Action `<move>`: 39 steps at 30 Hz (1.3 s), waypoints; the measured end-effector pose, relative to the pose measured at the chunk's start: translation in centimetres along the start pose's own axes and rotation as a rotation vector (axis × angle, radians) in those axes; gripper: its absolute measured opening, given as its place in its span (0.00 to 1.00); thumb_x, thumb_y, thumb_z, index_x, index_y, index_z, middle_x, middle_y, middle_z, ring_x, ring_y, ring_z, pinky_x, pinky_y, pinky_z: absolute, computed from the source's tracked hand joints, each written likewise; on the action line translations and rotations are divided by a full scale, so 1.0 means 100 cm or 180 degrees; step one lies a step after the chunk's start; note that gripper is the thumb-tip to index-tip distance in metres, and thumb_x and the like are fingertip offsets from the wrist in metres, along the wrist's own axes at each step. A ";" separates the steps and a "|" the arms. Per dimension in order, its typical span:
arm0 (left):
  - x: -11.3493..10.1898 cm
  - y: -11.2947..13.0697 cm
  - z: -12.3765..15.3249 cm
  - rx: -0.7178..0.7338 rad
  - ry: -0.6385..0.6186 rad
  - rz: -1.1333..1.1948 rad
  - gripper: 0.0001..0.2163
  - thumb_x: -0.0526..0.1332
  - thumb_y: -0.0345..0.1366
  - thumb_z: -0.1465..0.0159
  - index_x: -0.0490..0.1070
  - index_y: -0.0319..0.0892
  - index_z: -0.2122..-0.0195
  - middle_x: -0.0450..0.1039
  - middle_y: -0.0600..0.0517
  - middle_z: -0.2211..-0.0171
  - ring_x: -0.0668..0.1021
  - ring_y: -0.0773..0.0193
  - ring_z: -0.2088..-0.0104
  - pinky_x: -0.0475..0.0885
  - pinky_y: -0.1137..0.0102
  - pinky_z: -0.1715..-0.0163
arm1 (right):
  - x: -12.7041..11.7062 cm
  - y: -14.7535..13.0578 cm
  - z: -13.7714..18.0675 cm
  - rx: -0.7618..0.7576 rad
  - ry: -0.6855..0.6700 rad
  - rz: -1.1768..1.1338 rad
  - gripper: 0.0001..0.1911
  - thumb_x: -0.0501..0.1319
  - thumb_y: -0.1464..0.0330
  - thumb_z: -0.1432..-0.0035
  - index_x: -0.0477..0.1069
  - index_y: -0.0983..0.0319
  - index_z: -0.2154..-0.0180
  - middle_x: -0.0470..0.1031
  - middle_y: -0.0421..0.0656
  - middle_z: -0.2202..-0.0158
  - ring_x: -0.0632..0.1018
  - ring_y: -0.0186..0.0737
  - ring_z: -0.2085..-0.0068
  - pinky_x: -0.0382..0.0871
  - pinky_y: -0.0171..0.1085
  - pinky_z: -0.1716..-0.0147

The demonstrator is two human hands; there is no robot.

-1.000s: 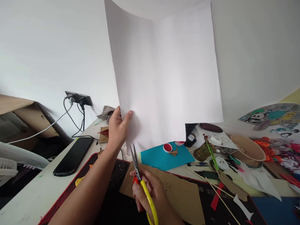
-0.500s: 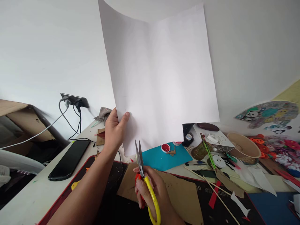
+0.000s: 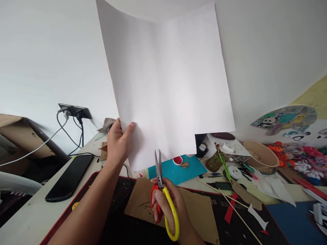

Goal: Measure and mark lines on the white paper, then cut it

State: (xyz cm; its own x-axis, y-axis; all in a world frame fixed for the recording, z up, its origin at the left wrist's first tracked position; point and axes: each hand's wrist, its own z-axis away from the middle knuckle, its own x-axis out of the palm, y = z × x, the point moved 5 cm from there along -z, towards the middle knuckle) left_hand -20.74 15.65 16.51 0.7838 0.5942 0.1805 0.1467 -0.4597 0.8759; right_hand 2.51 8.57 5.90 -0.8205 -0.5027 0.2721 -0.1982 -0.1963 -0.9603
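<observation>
My left hand [image 3: 119, 137] pinches the lower left edge of a large white sheet of paper [image 3: 166, 78], thumb in front and fingers behind. The sheet stands up in the air, slightly curved, with a rectangular notch out of its lower right corner. In my right hand [image 3: 168, 200] is a pair of scissors [image 3: 171, 211] with one yellow and one red handle. Their blades point upward and are parted a little, the tips in front of the sheet's lower edge; whether they touch it I cannot tell.
Brown cardboard [image 3: 140, 200] lies on a black mat [image 3: 114, 217]. Behind it are a teal sheet [image 3: 163, 173] and a small tub of red stuff [image 3: 177, 160]. A phone [image 3: 70, 177] is at left; wooden sticks [image 3: 240, 217], a tan bowl [image 3: 265, 153] and paper scraps are at right.
The scissors have shifted slightly right and turned more upright relative to the sheet. The view has swung a little, so the paper and table appear further left. Both holds are unchanged.
</observation>
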 end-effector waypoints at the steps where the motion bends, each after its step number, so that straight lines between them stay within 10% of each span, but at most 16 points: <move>1: -0.001 0.000 0.000 -0.0001 0.0009 0.0008 0.19 0.71 0.50 0.35 0.78 0.49 0.47 0.83 0.47 0.51 0.83 0.53 0.54 0.80 0.60 0.55 | -0.001 0.000 0.000 -0.0004 -0.0002 0.0005 0.33 0.67 0.41 0.33 0.75 0.62 0.44 0.72 0.37 0.69 0.69 0.26 0.81 0.63 0.31 0.80; 12: -0.020 0.022 -0.007 0.0000 0.0349 0.0281 0.18 0.76 0.48 0.39 0.81 0.49 0.51 0.85 0.50 0.53 0.84 0.58 0.60 0.80 0.66 0.61 | -0.016 0.010 0.020 0.0000 -0.0681 0.0581 0.33 0.71 0.42 0.37 0.79 0.59 0.43 0.71 0.39 0.67 0.68 0.31 0.72 0.66 0.34 0.71; 19: -0.021 0.030 -0.004 -0.0077 0.0386 0.0475 0.16 0.76 0.42 0.38 0.82 0.44 0.51 0.86 0.47 0.54 0.84 0.61 0.63 0.80 0.67 0.61 | -0.028 0.024 0.025 -0.0069 -0.0367 0.0848 0.36 0.69 0.38 0.40 0.80 0.59 0.45 0.74 0.45 0.61 0.74 0.41 0.64 0.73 0.42 0.61; 39: -0.014 0.033 -0.001 -0.0182 0.0335 0.0431 0.16 0.77 0.44 0.41 0.84 0.48 0.53 0.86 0.49 0.56 0.85 0.59 0.63 0.82 0.65 0.62 | -0.012 0.000 0.006 -0.0246 -0.0370 0.0519 0.28 0.68 0.45 0.32 0.77 0.59 0.45 0.67 0.38 0.65 0.65 0.30 0.74 0.63 0.31 0.78</move>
State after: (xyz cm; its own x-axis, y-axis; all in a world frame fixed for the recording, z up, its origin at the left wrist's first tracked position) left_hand -21.45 13.40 19.16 0.7261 0.5966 0.3417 0.0073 -0.5036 0.8639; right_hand 3.83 8.73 5.64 -0.7787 -0.6170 0.1136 -0.1119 -0.0415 -0.9928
